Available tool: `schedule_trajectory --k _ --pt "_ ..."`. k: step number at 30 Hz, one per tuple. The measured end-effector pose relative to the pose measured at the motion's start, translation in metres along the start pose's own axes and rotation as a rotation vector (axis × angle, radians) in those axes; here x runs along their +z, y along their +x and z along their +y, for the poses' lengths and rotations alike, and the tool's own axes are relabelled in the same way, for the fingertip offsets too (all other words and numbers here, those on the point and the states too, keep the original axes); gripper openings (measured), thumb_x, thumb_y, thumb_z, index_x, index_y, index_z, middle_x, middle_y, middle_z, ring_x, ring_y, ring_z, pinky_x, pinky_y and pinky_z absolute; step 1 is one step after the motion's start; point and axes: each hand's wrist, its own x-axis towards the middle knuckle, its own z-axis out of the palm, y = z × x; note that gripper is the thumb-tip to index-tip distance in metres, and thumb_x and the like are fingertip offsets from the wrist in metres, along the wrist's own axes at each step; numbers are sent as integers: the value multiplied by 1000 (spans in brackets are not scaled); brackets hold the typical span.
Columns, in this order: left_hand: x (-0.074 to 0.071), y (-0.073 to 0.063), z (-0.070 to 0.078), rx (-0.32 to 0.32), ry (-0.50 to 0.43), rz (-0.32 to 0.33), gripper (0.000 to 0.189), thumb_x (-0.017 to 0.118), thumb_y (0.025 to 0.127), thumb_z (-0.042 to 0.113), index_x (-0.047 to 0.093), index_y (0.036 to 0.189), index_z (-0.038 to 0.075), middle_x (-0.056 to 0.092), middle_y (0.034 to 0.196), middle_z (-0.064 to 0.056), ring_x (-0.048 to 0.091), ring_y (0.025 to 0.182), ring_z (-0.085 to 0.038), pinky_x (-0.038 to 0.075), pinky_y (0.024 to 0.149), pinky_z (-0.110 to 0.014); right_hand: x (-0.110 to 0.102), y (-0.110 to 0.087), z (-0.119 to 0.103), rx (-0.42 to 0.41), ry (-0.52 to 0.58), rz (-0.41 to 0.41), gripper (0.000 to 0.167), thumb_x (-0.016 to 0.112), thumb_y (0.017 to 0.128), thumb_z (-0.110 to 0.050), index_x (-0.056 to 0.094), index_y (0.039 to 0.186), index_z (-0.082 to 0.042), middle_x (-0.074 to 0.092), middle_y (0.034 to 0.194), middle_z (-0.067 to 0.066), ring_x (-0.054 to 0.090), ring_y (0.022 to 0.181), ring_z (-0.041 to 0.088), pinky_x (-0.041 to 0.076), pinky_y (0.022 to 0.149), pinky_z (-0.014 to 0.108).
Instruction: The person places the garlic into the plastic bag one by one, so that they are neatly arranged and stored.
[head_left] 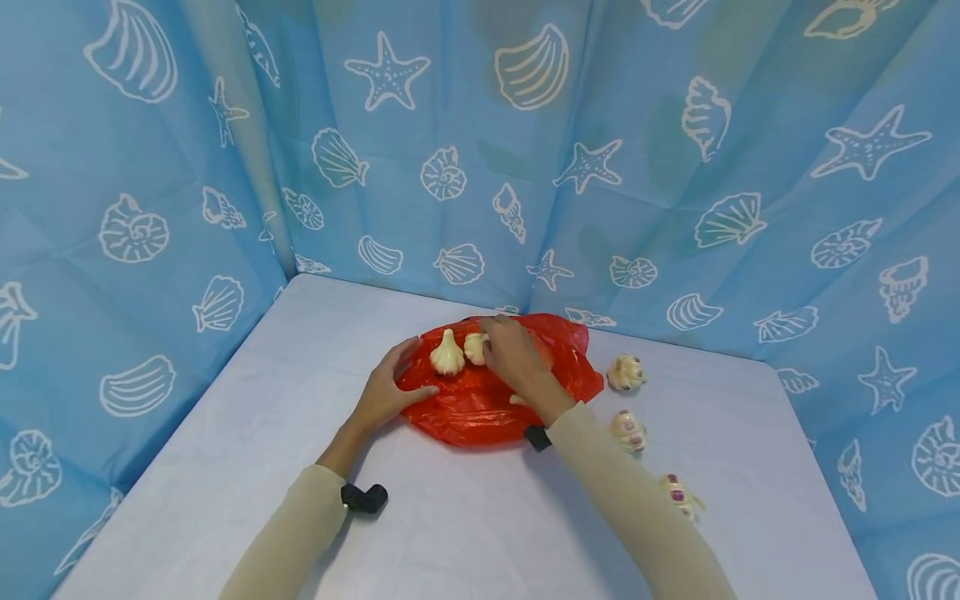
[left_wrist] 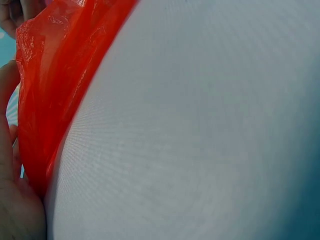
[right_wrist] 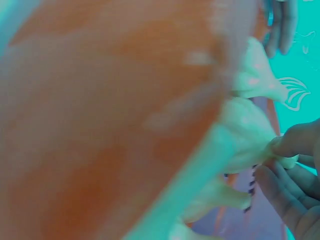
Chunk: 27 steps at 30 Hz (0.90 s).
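A crumpled red plastic bag (head_left: pixel 472 425) lies on the table with garlic bulbs on it or in its opening. My right hand (head_left: pixel 516 354) reaches over the bag and pinches a garlic bulb (right_wrist: pixel 245 135) by its stem between thumb and fingers. Just left of it in the head view, another garlic bulb (head_left: pixel 447 357) stands stem up. More garlic (right_wrist: pixel 215 200) shows below the held bulb in the right wrist view, partly covered by the bag. My left hand (head_left: pixel 382 392) rests against the bag's left side, thumb and fingers spread; its fingertips (left_wrist: pixel 10 75) lie along the red plastic.
Three loose garlic bulbs lie in a row right of the bag: one at the back (head_left: pixel 626 372), a middle one (head_left: pixel 627 431) and a front one (head_left: pixel 678 493) beside my right sleeve. A blue shell-print curtain (head_left: pixel 480 150) borders the white table (head_left: pixel 450 517).
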Motion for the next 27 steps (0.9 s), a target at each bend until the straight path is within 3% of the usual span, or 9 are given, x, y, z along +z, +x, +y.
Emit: schedule_trajectory --k 6,14,27 --pt "-2 0 0 -2 -13 -1 93 84 72 43 35 149 28 39 151 4 37 138 -22 46 100 -47 -3 9 -1 -20 24 -14 8 67 87 -2 65 95 -3 59 80 8 55 72 22 54 63 28" --pt "-1 2 1 -10 -16 -6 92 84 72 44 36 149 30 39 151 6 38 138 -21 46 99 -46 4 14 5 -10 -5 11 21 68 90 -8 68 109 -2 63 96 11 62 86 24 58 78 33" --pt "-1 0 2 -23 8 3 92 85 72 42 36 149 28 40 150 4 37 138 -21 46 99 -47 -2 9 2 4 -7 47 29 71 89 -14 67 114 -1 64 100 14 64 86 25 58 78 36"
